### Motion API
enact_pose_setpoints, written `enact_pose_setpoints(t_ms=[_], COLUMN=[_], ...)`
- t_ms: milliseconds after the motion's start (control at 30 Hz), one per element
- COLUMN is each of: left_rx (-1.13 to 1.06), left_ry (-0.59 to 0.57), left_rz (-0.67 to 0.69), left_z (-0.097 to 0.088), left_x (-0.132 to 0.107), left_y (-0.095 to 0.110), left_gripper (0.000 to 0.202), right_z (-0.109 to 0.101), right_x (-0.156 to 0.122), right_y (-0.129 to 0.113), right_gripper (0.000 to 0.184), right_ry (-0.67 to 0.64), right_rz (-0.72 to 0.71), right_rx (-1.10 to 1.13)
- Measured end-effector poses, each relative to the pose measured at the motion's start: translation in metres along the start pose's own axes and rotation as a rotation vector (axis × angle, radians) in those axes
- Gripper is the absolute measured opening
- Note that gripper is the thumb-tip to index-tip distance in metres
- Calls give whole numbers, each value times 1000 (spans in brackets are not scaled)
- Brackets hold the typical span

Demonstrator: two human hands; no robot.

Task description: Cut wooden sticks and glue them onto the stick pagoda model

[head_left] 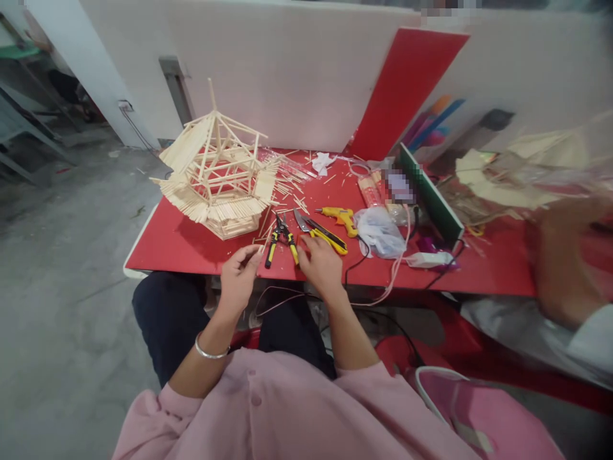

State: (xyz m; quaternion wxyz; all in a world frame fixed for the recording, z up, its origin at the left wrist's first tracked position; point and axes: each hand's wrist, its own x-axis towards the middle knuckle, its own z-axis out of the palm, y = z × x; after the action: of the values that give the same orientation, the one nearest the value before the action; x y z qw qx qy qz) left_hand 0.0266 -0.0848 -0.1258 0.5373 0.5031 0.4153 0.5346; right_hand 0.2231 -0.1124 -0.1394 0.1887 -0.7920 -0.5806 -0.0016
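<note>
My left hand hovers at the front edge of the red table, fingers curled and pinched on a thin wooden stick. My right hand rests on the table just right of it, fingers bent down onto the surface beside the yellow-handled pliers; what it holds, if anything, is hidden. A pagoda-like model of wooden sticks stands at the table's far left. Yellow-handled cutters lie just beyond my right hand.
A yellow glue gun, a plastic bag, loose sticks and cables lie mid-table. A red board leans on the white wall. Another person's blurred arm and stick model are at the right. A pink bag sits near my right side.
</note>
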Motion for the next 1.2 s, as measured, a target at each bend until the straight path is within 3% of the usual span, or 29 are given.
enact_pose_setpoints(t_ms=[167, 333, 467, 667, 767, 833, 900, 1000, 1200], left_rx=[-60, -126, -164, -79, -60, -57, -57, -55, -21], left_ry=[42, -23, -55, -11, 7, 10, 20, 24, -8], left_rz=[-82, -83, -121, -32, -8, 4, 18, 51, 102], left_z=[-7, 5, 14, 4, -1, -1, 2, 5, 3], left_x=[-3, -1, -1, 0, -2, -2, -2, -2, -3], left_y=[2, -3, 0, 8, 11, 13, 17, 22, 27], left_gripper=[21, 22, 28, 25, 23, 21, 20, 18, 10], right_z=[-4, -3, -4, -8, -12, -15, -19, -28, -39], right_x=[17, 15, 30, 48, 36, 20, -2, -32, -49], right_y=[9, 16, 21, 35, 47, 49, 44, 20, -26], right_gripper=[47, 45, 48, 51, 58, 73, 87, 74, 56], right_ry=[-146, -261, -315, -399, -370, -289, -233, -319, -357], right_rz=[149, 59, 47, 38, 11, -18, -16, -42, -329], right_rx=[-192, -201, -159, -4, 135, 330, 575, 836, 801])
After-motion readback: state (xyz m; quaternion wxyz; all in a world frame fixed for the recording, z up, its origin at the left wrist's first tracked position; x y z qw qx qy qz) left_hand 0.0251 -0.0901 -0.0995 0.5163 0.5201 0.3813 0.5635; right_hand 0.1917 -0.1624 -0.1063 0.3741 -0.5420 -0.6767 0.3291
